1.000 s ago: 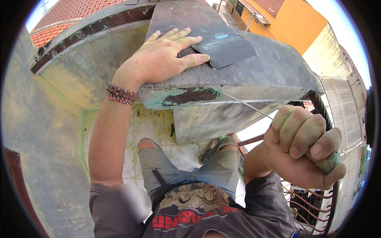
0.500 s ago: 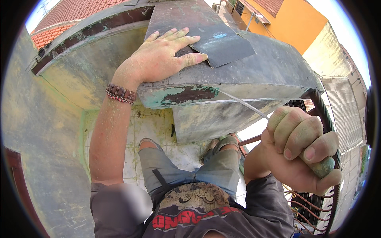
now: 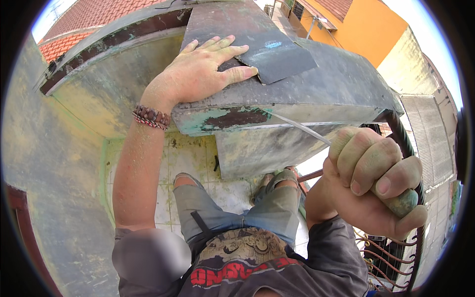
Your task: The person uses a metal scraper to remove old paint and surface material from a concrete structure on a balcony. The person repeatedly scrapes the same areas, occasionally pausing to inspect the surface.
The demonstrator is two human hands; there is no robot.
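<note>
My left hand [image 3: 200, 74] lies flat with fingers spread on top of the grey wall ledge [image 3: 341, 81]. Its thumb rests on the corner of a dark sheet [image 3: 289, 62] that looks like sandpaper. In a closed fist, my right hand [image 3: 366, 173] grips a screwdriver [image 3: 303, 127] by its greenish handle. The thin metal shaft slants up and left to the ledge's front edge. Its tip is at the right end of a dark brown patch [image 3: 236, 119] ringed with flaking green paint. Most of the handle is hidden inside the fist.
A black metal railing [image 3: 400, 133] with curled bars runs down the right side. Weathered walls [image 3: 54, 163] rise on the left. Below, my legs stand over a stained white tiled floor [image 3: 185, 153]. Tiled roofs and an orange wall [image 3: 361, 29] are beyond the ledge.
My right hand has shifted slightly left and up, its wrist turning a little, with the screwdriver tip still at the patch's right end. My left hand stays in place.
</note>
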